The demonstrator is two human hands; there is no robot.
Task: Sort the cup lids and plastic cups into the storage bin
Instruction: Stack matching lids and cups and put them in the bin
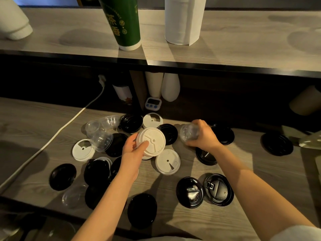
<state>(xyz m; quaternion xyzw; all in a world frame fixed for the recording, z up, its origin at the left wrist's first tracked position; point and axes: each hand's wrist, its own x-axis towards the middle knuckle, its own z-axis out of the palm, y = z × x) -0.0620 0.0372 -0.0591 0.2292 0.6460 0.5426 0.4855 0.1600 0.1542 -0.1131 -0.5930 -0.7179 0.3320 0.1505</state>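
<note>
My left hand (pixel 133 150) holds a small stack of white lids (pixel 152 141) above the wooden counter (pixel 260 197), thumb pressed on the top lid. My right hand (pixel 203 134) grips a clear plastic cup (pixel 189 132) lying on its side. Several black lids lie scattered on the counter, such as one black lid (pixel 189 192) at front right and another black lid (pixel 62 176) at left. More white lids rest flat, one white lid (pixel 167 161) by my left hand and another white lid (pixel 83 150) at left. Clear cups (pixel 101 131) lie tipped at the back left. No storage bin is in view.
A white cable (pixel 57 134) runs across the left of the counter. A small timer (pixel 153 102) and white cup stacks (pixel 171 86) stand under the upper shelf (pixel 243 54). On that shelf stand a green cup stack (pixel 124 23) and a paper roll (pixel 184 20).
</note>
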